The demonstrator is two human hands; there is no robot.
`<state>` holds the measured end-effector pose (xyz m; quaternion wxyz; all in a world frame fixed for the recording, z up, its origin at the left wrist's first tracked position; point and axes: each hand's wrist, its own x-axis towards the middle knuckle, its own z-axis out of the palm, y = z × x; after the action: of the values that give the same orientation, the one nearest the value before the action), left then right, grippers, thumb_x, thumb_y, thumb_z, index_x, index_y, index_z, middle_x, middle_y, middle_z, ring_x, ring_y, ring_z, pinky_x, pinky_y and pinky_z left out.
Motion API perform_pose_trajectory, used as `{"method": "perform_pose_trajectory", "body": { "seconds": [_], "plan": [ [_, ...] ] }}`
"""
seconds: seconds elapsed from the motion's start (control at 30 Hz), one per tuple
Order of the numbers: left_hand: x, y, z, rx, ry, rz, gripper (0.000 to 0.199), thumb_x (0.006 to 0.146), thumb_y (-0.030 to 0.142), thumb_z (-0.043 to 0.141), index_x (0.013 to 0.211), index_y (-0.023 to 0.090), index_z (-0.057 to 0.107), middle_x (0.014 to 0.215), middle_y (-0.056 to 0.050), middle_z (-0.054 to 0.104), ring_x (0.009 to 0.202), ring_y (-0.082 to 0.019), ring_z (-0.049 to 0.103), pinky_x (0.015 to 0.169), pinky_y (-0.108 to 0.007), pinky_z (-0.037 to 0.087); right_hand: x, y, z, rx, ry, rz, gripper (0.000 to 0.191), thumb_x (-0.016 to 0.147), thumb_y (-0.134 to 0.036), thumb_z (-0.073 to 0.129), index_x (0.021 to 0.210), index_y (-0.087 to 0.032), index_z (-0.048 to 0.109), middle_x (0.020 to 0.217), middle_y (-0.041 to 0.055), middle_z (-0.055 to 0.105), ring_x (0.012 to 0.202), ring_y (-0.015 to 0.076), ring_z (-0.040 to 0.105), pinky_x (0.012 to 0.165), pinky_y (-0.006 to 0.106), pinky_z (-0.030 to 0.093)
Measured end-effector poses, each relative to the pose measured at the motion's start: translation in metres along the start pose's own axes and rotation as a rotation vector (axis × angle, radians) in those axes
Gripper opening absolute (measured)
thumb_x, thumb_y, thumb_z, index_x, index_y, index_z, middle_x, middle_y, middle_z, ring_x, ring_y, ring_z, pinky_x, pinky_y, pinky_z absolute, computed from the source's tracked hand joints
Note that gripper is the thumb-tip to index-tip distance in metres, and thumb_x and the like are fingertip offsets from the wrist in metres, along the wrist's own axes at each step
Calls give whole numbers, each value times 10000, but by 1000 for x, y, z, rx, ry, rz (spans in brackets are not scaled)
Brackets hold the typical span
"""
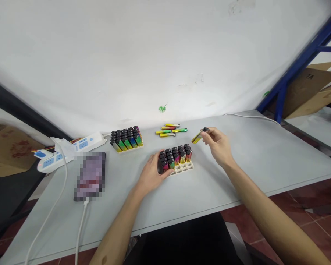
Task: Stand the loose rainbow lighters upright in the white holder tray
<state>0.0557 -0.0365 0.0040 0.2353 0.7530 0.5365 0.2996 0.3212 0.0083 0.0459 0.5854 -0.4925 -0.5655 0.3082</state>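
My right hand (217, 144) pinches a yellow lighter (197, 137) by its black top end, tilted, above the table to the right of a white tray (185, 167). Rows of black-topped lighters (177, 158) stand upright in that tray, and several holes along its front right are bare. My left hand (152, 173) is wrapped round the tray's left end, thumb in front, fingers behind and partly hidden by the lighters. Behind the tray, several loose lighters (167, 134) in yellow, green and red lie flat on the table.
A second tray of upright lighters (127, 140) stands at the back left. Left of it are a white power strip (82, 144), a phone (90, 176) and a white charging cable (81, 224). The wall (165, 66) borders the table's back; cardboard boxes (309, 92) sit beyond the blue frame (281, 99).
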Motion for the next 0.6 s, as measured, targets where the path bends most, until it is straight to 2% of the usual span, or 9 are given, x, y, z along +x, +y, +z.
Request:
{"method": "perform_pose_trajectory", "body": {
  "seconds": [0.1, 0.2, 0.33, 0.47, 0.6],
  "plan": [
    [0, 1, 0, -5, -6, -5, 726, 818, 337, 742, 1443, 241, 385, 1366, -106, 567, 1273, -276, 555, 1082, -450, 449, -16, -20, -6, 74, -1, -48, 232, 857, -434, 701, 936, -221, 658, 791, 2, 633, 629, 133, 575, 573, 288, 498],
    [0, 0, 0, 1, 6, 2, 720, 812, 330, 748, 1434, 239, 396, 1366, -107, 571, 1274, -277, 559, 1077, -445, 453, -35, -30, -3, 46, -116, -93, 245, 851, -405, 727, 1010, -234, 653, 785, -5, 653, 605, 139, 613, 558, 299, 532],
    [1, -1, 1, 3, 25, 32, 723, 795, 310, 763, 1419, 233, 405, 1361, -114, 580, 1267, -282, 567, 1073, -452, 452, -53, -27, 11, -188, -305, -168, 238, 872, -383, 716, 1051, -237, 656, 872, 15, 702, 657, 148, 658, 608, 300, 546],
    [0, 1, 0, 2, 16, 32, 714, 804, 316, 751, 1419, 219, 401, 1366, -117, 577, 1290, -282, 544, 1076, -445, 448, -59, -18, 26, -418, -388, -251, 171, 910, -337, 667, 1049, -238, 654, 907, 26, 717, 678, 157, 653, 617, 303, 519],
    [-1, 1, -1, -10, 3, 20, 699, 810, 325, 743, 1413, 218, 406, 1357, -118, 580, 1285, -287, 545, 1063, -448, 454, -62, -18, 32, -542, -456, -220, 165, 918, -350, 650, 1056, -261, 667, 984, 34, 732, 679, 167, 666, 624, 315, 499]
  ]
}}
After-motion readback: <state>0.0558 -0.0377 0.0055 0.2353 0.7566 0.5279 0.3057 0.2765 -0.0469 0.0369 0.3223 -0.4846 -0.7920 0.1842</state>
